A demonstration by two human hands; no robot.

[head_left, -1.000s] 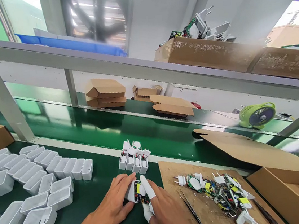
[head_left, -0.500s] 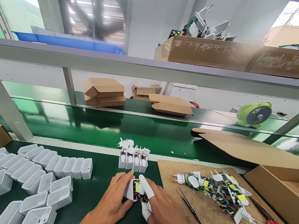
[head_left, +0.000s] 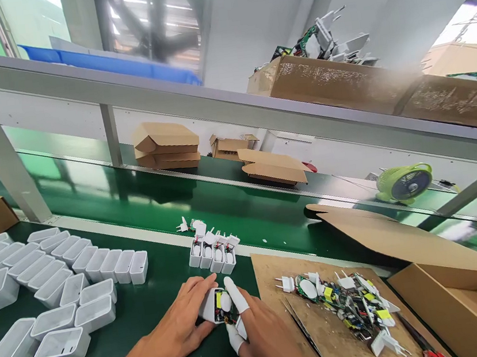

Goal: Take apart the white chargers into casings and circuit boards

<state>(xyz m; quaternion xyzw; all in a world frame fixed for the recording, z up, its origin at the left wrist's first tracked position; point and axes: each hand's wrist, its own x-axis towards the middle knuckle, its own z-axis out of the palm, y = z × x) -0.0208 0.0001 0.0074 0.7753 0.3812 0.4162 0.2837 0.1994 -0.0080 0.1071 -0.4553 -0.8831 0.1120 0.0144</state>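
My left hand (head_left: 182,324) and my right hand (head_left: 265,343) meet over a white charger shell (head_left: 211,306) with a circuit board (head_left: 223,308) in its open end. The left fingers grip the shell. The right forefinger and thumb, both in white finger cots, press on the board. Just beyond stands a short row of filled shells (head_left: 212,255) with plug pins up. One more filled piece (head_left: 190,226) lies on the conveyor belt (head_left: 146,207).
Several empty white shells (head_left: 55,282) lie in rows at the left. A cardboard sheet (head_left: 276,272) at the right carries a pile of circuit boards (head_left: 349,304) and tweezers (head_left: 303,332). An open carton (head_left: 461,296), a green fan (head_left: 404,183) and folded boxes (head_left: 167,146) lie around.
Both hands stay on the shell with only small finger shifts. The filled piece on the belt has drifted left, away from the row.
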